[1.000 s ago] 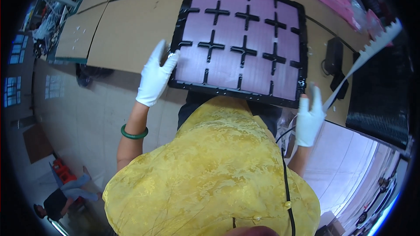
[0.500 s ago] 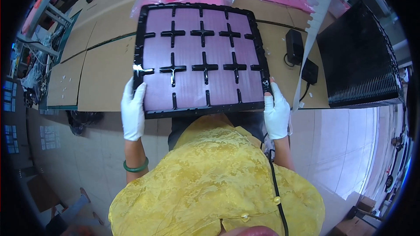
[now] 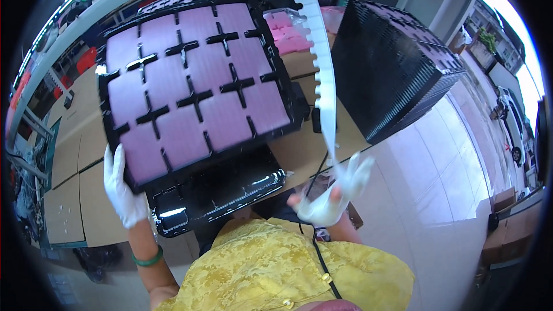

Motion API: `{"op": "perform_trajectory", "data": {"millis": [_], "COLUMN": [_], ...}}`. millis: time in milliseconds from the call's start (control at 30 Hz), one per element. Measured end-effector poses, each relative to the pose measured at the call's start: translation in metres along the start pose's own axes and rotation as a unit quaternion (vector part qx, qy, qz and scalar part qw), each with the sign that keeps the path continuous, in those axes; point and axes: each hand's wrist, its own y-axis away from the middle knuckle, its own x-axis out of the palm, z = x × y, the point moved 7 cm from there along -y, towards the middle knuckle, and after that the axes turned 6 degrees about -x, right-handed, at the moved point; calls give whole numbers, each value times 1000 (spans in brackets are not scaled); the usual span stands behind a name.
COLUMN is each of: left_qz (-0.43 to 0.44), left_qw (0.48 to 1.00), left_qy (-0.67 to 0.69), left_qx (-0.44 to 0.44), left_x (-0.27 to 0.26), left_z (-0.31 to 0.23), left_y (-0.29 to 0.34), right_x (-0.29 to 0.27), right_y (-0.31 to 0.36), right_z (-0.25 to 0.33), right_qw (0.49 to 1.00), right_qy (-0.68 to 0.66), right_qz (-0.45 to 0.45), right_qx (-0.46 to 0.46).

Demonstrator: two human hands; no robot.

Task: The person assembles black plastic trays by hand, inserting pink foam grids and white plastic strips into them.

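Note:
A black tray (image 3: 199,97) with lilac panels and raised black crosses is tilted up in front of me. My left hand (image 3: 124,196), in a white glove with bare fingertips not clearly seen, grips its lower left corner. Beneath it a glossy black tray (image 3: 222,187) shows at the table's near edge. My right hand (image 3: 331,200), gloved in white with some bare fingertips, is apart from the tray, fingers spread and holding nothing. It is beside the lower end of a white notched strip (image 3: 325,75); whether they touch I cannot tell.
A tall stack of black trays (image 3: 380,75) stands at the table's right. Pink sheets in clear plastic (image 3: 285,31) lie behind the raised tray. Cardboard (image 3: 95,196) covers the table. A black cable (image 3: 318,175) hangs near my right hand, and a pale frame (image 3: 57,57) rises at left.
My right hand has let go of the tray and opened. The tray has risen and tilted in my left hand, uncovering a glossy black tray beneath. The view has swung right and up.

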Motion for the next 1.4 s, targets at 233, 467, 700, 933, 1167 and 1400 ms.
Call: {"op": "perform_trajectory", "data": {"millis": [233, 467, 700, 933, 1167, 1400], "left_qz": [176, 231, 364, 513, 532, 508], "left_qw": [978, 945, 837, 834, 807, 798], "left_qy": [95, 127, 283, 37, 88, 79], "left_qx": [-63, -194, -294, -200, -241, -315], "left_x": [162, 334, 523, 524, 421, 285], "left_z": [49, 89, 105, 104, 89, 94], "left_y": [-32, 24, 87, 149, 125, 90], "right_x": [4, -54, -122, -120, -34, -16], "right_y": [-16, 61, 86, -62, -172, -160], "right_z": [34, -12, -57, -139, -233, -301], "right_qw": [900, 759, 653, 956, 973, 920], "right_qy": [-369, -432, -284, 21, 206, 250], "right_qz": [230, 232, 265, 106, 102, 219], "right_qx": [26, 428, 650, 273, 12, 208]}}
